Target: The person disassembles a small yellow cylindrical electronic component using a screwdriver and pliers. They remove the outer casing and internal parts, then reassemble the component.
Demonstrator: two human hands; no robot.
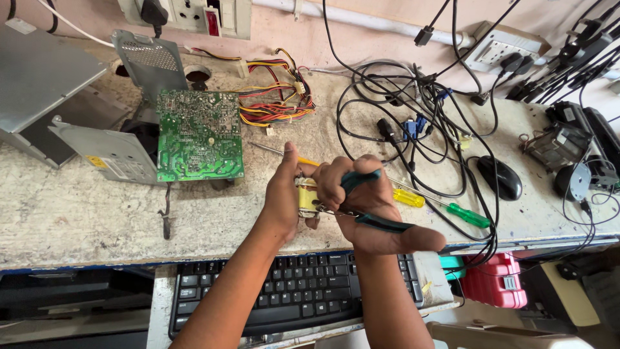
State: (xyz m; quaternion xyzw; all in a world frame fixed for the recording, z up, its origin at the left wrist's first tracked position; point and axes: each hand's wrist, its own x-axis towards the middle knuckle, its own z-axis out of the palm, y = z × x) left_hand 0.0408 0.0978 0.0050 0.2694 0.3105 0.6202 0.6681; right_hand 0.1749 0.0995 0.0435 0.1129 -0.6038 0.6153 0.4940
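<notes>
The left hand (282, 200) had its fingers clamped on a small yellow transformer (306, 196), held above the bench (77, 213) near its front edge. The right hand (361, 207), at its three o'clock, gripped teal-handled pliers (371, 223) touching it. A green circuit board (199, 136) lay at ten o'clock.

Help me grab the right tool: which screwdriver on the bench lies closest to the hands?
The yellow-handled screwdriver, lying just beside the right hand. The green-handled screwdriver lies farther right, toward the black mouse.
</notes>
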